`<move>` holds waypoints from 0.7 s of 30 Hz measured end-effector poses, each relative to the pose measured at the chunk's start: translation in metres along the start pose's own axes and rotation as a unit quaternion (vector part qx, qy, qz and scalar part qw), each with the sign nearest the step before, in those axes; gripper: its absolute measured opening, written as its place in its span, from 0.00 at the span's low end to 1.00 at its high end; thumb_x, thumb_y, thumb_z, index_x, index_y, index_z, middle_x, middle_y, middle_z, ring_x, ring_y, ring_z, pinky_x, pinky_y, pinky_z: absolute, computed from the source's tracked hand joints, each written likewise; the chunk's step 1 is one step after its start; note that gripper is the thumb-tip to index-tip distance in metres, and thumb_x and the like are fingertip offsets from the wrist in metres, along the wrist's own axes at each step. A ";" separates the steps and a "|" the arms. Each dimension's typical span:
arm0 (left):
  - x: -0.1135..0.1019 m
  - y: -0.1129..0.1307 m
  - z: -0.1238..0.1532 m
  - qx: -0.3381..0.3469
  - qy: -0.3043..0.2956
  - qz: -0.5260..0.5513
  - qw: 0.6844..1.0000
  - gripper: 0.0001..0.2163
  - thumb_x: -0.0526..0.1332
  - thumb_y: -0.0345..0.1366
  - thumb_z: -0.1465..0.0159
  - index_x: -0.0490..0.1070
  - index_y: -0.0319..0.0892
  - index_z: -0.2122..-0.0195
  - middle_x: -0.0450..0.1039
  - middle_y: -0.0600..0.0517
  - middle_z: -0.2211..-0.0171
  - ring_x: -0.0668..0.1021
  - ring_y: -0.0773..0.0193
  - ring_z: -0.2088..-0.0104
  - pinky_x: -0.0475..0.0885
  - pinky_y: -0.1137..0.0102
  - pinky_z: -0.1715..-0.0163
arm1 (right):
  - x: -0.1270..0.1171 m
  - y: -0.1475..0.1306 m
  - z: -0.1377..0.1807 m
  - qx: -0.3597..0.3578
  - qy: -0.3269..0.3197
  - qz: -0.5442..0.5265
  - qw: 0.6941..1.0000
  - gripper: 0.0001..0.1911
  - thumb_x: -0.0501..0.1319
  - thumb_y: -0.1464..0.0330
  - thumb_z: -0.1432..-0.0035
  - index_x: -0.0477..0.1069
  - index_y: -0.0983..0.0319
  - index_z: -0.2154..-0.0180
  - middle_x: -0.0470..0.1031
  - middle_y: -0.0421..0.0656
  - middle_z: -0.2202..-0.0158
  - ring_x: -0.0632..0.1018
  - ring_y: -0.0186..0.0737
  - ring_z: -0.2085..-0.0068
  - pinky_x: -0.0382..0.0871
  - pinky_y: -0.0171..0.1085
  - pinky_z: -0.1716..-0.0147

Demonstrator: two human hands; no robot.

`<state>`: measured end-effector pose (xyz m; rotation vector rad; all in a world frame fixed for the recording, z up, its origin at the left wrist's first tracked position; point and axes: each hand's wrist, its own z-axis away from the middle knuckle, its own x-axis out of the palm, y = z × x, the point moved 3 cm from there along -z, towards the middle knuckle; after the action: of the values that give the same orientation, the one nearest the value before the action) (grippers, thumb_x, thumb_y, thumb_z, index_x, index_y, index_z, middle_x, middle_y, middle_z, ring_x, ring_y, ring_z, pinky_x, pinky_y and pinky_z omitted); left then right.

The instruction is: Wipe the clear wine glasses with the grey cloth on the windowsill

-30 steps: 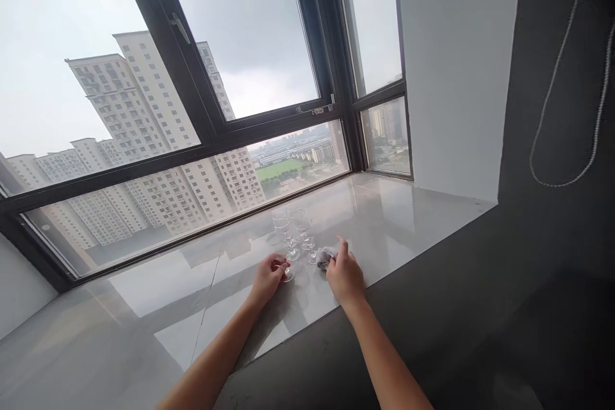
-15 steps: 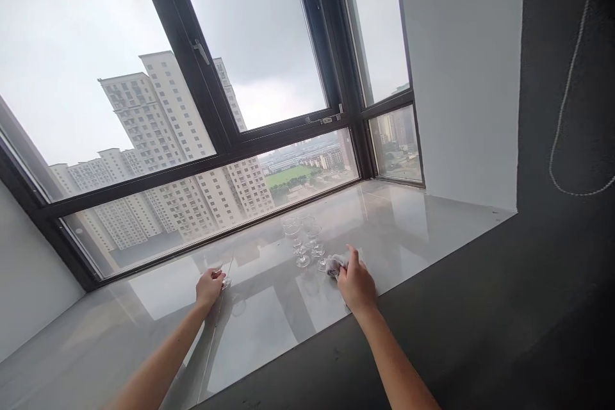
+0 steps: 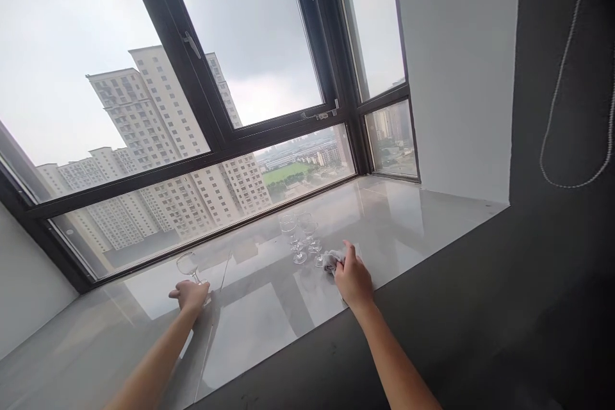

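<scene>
From here my left hand (image 3: 191,296) is at the glass (image 3: 188,264) on the sill (image 3: 257,317), grip unclear; my right hand (image 3: 354,278) clutches the cloth (image 3: 331,261). Likely setting-down; next calls for withdrawing without tipping it

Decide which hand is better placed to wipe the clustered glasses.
Probably the right: the right hand holds the cloth beside the clustered glasses, while the left hand is at a separate glass.

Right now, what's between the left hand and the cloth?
In the head view, shiny ledge comes first from the left hand, then clear glasses close to the cloth.
</scene>
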<state>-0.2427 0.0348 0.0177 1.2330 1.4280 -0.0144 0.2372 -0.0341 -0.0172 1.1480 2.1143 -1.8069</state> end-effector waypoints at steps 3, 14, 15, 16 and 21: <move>0.009 0.011 0.024 0.018 -0.019 -0.032 0.999 0.29 0.60 0.44 0.47 0.60 0.33 0.48 0.63 0.31 0.46 0.72 0.38 0.48 0.72 0.56 0.59 | 0.000 0.001 -0.001 0.010 -0.001 -0.004 1.000 0.27 0.51 0.71 0.34 0.52 0.60 0.36 0.73 0.51 0.53 0.77 0.43 0.57 0.61 0.34 0.66; 0.084 0.168 0.161 0.362 -0.257 -0.017 0.896 0.34 0.62 0.54 0.45 0.67 0.35 0.44 0.64 0.37 0.39 0.68 0.49 0.40 0.65 0.64 0.43 | 0.000 0.002 -0.002 0.009 0.012 -0.002 1.000 0.27 0.54 0.71 0.36 0.53 0.59 0.36 0.75 0.49 0.55 0.77 0.43 0.57 0.60 0.34 0.65; 0.090 0.175 0.165 0.359 -0.259 -0.046 0.896 0.36 0.62 0.57 0.46 0.67 0.35 0.43 0.61 0.35 0.37 0.65 0.47 0.37 0.63 0.63 0.42 | -0.001 0.002 -0.002 0.009 0.013 -0.003 1.000 0.27 0.54 0.71 0.36 0.54 0.59 0.37 0.75 0.48 0.55 0.76 0.43 0.56 0.61 0.34 0.64; 0.096 0.180 0.167 0.360 -0.258 -0.074 0.894 0.37 0.61 0.59 0.46 0.68 0.34 0.44 0.59 0.34 0.36 0.63 0.45 0.36 0.61 0.62 0.41 | -0.001 0.001 -0.002 0.008 0.013 -0.005 1.000 0.27 0.54 0.72 0.37 0.54 0.59 0.37 0.75 0.49 0.55 0.76 0.43 0.56 0.61 0.34 0.64; 0.111 0.183 0.173 0.402 -0.229 -0.158 0.872 0.35 0.48 0.64 0.39 0.75 0.36 0.53 0.60 0.34 0.35 0.63 0.40 0.36 0.54 0.54 0.38 | -0.002 -0.001 -0.001 0.013 0.011 -0.017 1.000 0.28 0.54 0.72 0.37 0.55 0.59 0.37 0.74 0.49 0.53 0.76 0.44 0.54 0.61 0.34 0.63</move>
<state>0.0288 0.0775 -0.0041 1.4896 1.1965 -1.1572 0.2387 -0.0341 -0.0148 1.1496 2.1416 -1.8490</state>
